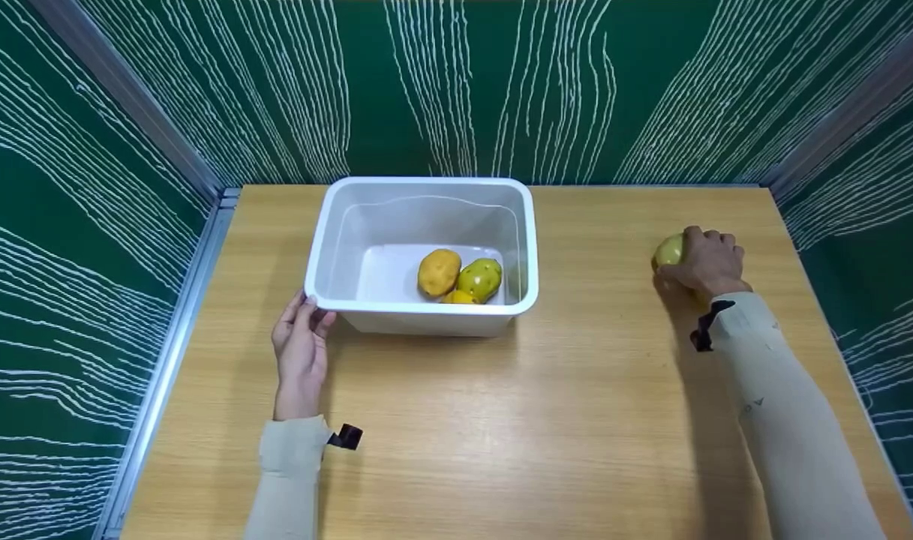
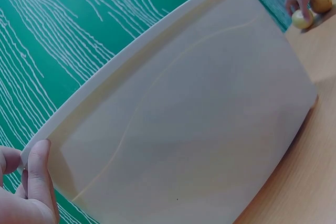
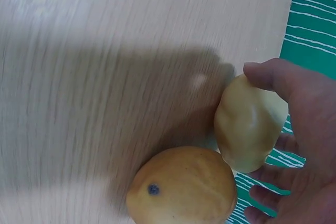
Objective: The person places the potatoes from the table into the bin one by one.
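Note:
A white plastic bin (image 1: 421, 307) stands at the back of the table, holding a yellow-orange fruit (image 1: 439, 272), a green one (image 1: 480, 279) and part of another yellow one. The left hand (image 1: 303, 356) grips the bin's near left corner; in the left wrist view its fingers (image 2: 39, 177) pinch the rim (image 2: 131, 48). On the right side of the table, the right hand (image 1: 710, 262) has thumb and fingers around a pale green fruit (image 1: 670, 250). The right wrist view shows this hand (image 3: 307, 140) on the pale fruit (image 3: 251, 121), with an orange-yellow fruit (image 3: 184, 187) beside it.
The wooden table (image 1: 456, 420) is bordered by green walls (image 1: 501, 90) with white wavy lines. Metal framing (image 1: 163, 352) runs along the left edge. A black strap piece (image 1: 346, 436) sticks out from the left sleeve, another (image 1: 702, 337) from the right.

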Demonstrator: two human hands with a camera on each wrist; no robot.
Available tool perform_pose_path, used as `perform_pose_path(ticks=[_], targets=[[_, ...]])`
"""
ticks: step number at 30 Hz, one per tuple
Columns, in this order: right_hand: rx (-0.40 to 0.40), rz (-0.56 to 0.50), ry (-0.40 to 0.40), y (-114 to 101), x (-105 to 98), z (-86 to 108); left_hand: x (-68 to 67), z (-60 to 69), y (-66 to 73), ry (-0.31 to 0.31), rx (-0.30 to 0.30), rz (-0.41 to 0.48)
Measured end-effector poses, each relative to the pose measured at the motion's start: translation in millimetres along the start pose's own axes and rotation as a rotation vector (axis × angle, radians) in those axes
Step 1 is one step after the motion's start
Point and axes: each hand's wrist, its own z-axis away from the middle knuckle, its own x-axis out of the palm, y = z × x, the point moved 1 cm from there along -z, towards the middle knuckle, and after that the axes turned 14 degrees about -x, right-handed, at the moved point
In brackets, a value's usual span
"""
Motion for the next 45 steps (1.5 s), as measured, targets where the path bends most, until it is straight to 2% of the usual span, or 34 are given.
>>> perform_pose_path(ticks=[13,18,26,32,39,45], targets=[[-0.042,-0.004,0.057,-11.6,-5.1,-0.2,0.3,1.0,-0.4,-0.026,0.018,-0.009],[-0.076,-0.011,0.082,-21.6,-11.9,-2.4,0.1,0.9,0.2,-0.015,0.009,-0.005],[-0.085,-0.058,0.098,-43.0,-25.1,-5.9,-0.2,-0.5,1.0,0.001,-0.002,0.007],[-0.163,-0.042,0.146,-58.2,-34.9,-8.3,0.4,-0.5,0.9,-0.002,-0.003,0.017],[-0.276,0.01,0.232,-77.4,-42.8,-7.0,-0.2,0.3,0.1,-0.028,0.016,-0.031],[-0.303,0.028,0.234,-92.1,-45.1,-8.5,0.2,0.9,-0.3,-0.012,0.004,-0.026]])
